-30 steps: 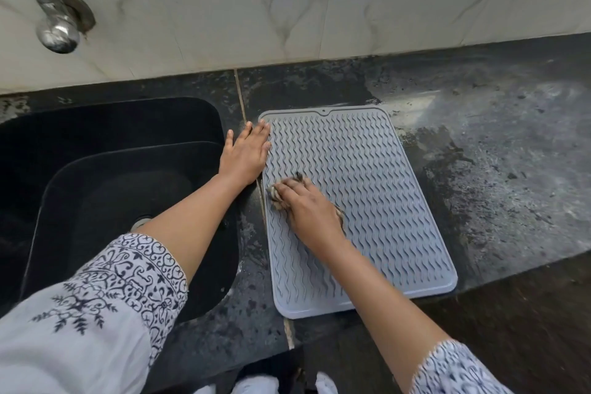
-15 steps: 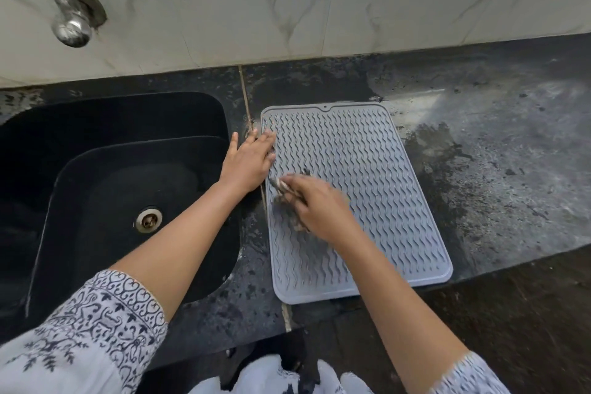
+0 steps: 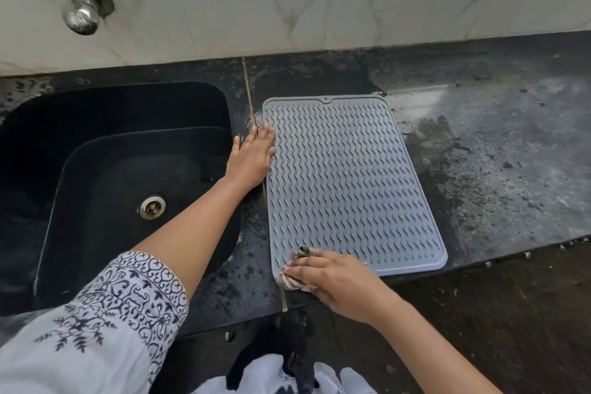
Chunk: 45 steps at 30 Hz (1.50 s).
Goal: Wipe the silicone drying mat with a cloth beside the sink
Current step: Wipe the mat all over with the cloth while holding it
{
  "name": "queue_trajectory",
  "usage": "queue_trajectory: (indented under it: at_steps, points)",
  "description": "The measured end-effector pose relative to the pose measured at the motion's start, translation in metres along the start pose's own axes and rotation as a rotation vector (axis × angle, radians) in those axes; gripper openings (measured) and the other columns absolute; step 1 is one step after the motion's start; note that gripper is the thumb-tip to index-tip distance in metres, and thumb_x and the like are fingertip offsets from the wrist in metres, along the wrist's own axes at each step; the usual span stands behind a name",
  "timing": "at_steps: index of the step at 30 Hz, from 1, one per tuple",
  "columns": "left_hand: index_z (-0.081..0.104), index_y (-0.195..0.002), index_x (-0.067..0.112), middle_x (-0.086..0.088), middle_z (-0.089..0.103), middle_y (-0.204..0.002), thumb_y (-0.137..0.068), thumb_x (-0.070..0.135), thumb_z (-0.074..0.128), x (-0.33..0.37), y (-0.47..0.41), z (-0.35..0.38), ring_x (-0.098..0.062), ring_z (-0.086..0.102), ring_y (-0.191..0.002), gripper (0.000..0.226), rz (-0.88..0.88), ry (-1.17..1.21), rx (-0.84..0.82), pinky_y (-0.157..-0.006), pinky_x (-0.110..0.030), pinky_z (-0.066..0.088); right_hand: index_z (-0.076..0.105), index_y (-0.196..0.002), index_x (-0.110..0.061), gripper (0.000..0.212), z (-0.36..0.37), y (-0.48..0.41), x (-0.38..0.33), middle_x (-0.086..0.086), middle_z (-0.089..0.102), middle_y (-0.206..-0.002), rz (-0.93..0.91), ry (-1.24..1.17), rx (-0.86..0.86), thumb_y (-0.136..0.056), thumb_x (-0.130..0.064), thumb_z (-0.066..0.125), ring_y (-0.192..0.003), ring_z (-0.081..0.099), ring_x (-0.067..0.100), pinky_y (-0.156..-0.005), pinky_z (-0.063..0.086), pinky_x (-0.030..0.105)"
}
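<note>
Nearest, the right hand point(image 3: 335, 278) has its fingers curled round a bunched, dingy cloth point(image 3: 289, 281). It presses the cloth onto the near-left corner of the grey silicone drying mat point(image 3: 348, 182), and the wad hangs a little over the mat's edge. The mat lies flat on the dark stone counter point(image 3: 495, 153), just right of the black sink point(image 3: 96, 112), with its long side running away from the person. Farther off, the left hand point(image 3: 252, 158) lies flat with straight fingers, its fingertips on the mat's left rim, pinning it.

The stroke looks to be at its near end. A good next pass would likely follow the wavy ridges lengthwise, so the cloth gets down into the grooves, each lane overlapping the last towards the right. Which lanes are already clean cannot be told. Firm pressure from the flat hand matters, since silicone may creep on a wet counter. The counter right of the mat looks wet and gritty, so the cloth is best turned back before that edge. Farthest, a metal tap point(image 3: 80, 13) hangs above the sink.
</note>
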State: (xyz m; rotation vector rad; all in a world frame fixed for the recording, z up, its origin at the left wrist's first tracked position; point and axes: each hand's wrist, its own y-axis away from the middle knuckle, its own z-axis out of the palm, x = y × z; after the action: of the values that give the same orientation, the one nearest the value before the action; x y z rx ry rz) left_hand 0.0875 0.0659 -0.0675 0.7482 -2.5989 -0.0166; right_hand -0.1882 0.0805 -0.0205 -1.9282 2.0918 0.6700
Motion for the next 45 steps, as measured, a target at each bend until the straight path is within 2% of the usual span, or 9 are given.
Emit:
queue_trajectory:
  at_steps: [4,7,13,19,22,25,36,40,45]
  points:
    - [0.016,-0.152,0.025,0.009,0.008,-0.160,-0.104,0.030,0.024,0.002,0.002,0.003,-0.014,-0.001,-0.148,0.049,-0.011,0.010,0.035,-0.117,-0.045,-0.004,0.057,-0.123,-0.023,0.036,-0.035,-0.035,0.016,-0.004,0.064,-0.115,0.219,-0.234,0.167,-0.091,-0.008,0.050,-0.097,0.062,0.012,-0.085,0.054,0.037]
    - [0.018,-0.152,0.026,0.009,0.009,-0.160,-0.104,0.030,0.024,0.002,0.002,0.006,-0.013,0.000,-0.148,0.048,-0.015,-0.013,0.062,-0.117,-0.044,-0.004,0.051,-0.132,-0.022,0.041,-0.030,-0.077,0.035,-0.003,0.056,-0.133,0.377,-0.111,0.441,-0.093,-0.010,0.049,-0.121,0.050,0.018,-0.098,0.044,0.039]
    - [0.021,-0.151,0.026,0.009,0.013,-0.159,-0.103,0.030,0.024,0.002,0.004,0.009,-0.013,0.003,-0.147,0.048,-0.004,-0.023,0.111,-0.117,-0.045,-0.004,0.028,-0.146,-0.017,0.057,0.014,-0.049,0.005,0.001,0.032,-0.152,0.418,0.105,0.234,-0.092,0.000,0.039,-0.139,0.028,0.027,-0.110,0.033,0.039]
    - [0.020,-0.151,0.026,0.009,0.013,-0.159,-0.103,0.031,0.023,0.001,0.005,0.011,-0.012,0.003,-0.147,0.048,-0.008,-0.025,0.119,-0.117,-0.045,-0.004,0.053,-0.128,-0.022,0.038,-0.012,0.003,-0.020,0.001,0.061,-0.124,0.294,-0.014,-0.079,-0.092,-0.011,0.046,-0.113,0.055,0.023,-0.097,0.044,0.041]
    - [0.021,-0.151,0.026,0.009,0.013,-0.159,-0.103,0.031,0.023,0.001,0.004,0.011,-0.013,0.004,-0.147,0.048,-0.007,-0.032,0.122,-0.117,-0.045,-0.004,0.057,-0.122,-0.023,0.033,-0.035,-0.029,-0.012,-0.001,0.065,-0.107,0.409,-0.173,0.273,-0.093,-0.010,0.049,-0.096,0.059,0.018,-0.085,0.050,0.038]
    - [0.021,-0.151,0.026,0.009,0.013,-0.159,-0.103,0.032,0.023,0.000,0.004,0.011,-0.013,0.004,-0.147,0.048,-0.005,-0.042,0.127,-0.117,-0.045,-0.004,0.046,-0.135,-0.022,0.039,-0.020,-0.076,0.017,0.000,0.050,-0.139,0.514,-0.084,0.498,-0.096,-0.019,0.044,-0.125,0.045,0.025,-0.100,0.041,0.040]
    - [0.023,-0.150,0.025,0.009,0.015,-0.159,-0.103,0.030,0.024,-0.002,0.002,0.013,-0.014,0.006,-0.147,0.047,0.005,-0.038,0.140,-0.117,-0.047,-0.003,0.028,-0.145,-0.017,0.054,0.015,0.000,-0.033,0.001,0.029,-0.153,0.467,0.100,0.066,-0.094,-0.006,0.040,-0.140,0.028,0.025,-0.107,0.037,0.040]
    - [0.024,-0.150,0.025,0.009,0.016,-0.159,-0.103,0.030,0.024,-0.002,0.002,0.012,-0.014,0.007,-0.147,0.047,0.007,-0.031,0.152,-0.117,-0.047,-0.003,0.058,-0.121,-0.024,0.032,-0.022,0.018,-0.039,0.000,0.069,-0.103,0.489,-0.110,-0.031,-0.092,-0.015,0.049,-0.081,0.060,0.016,-0.081,0.053,0.039]
    - [0.024,-0.150,0.025,0.009,0.016,-0.159,-0.103,0.030,0.025,-0.001,0.003,0.013,-0.013,0.007,-0.147,0.047,0.006,-0.032,0.152,-0.117,-0.046,-0.004,0.056,-0.123,-0.021,0.029,-0.042,-0.053,0.002,0.001,0.067,-0.097,0.592,-0.315,0.495,-0.095,-0.020,0.048,-0.080,0.062,0.017,-0.076,0.055,0.041]
